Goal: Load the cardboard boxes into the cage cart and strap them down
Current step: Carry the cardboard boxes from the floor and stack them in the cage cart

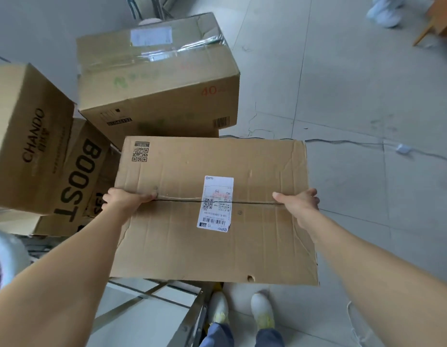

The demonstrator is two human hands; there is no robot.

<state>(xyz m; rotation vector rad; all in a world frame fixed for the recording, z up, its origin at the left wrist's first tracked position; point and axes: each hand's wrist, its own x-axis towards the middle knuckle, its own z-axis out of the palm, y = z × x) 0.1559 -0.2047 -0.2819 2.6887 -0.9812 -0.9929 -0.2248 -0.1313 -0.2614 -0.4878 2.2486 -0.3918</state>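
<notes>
I hold a wide brown cardboard box (pixel 182 236) with a white shipping label on top, lifted in front of my body. My left hand (pixel 128 200) grips its left edge with the thumb on top. My right hand (pixel 298 202) grips its right edge the same way. Beyond it stands a taped box marked "40" (pixel 157 78). To the left are a "CHANDO" box (pixel 29 136) and a "BOOST" box (pixel 79 176) under it. Metal bars of the cage cart (pixel 142 299) show below the held box, at my feet.
A cable with a white plug (pixel 403 148) runs across the grey tiled floor at the right. Another person's shoes (pixel 385 11) and a wooden furniture leg (pixel 425 33) are at the top right. A white roll-like object (pixel 7 256) sits at the left edge.
</notes>
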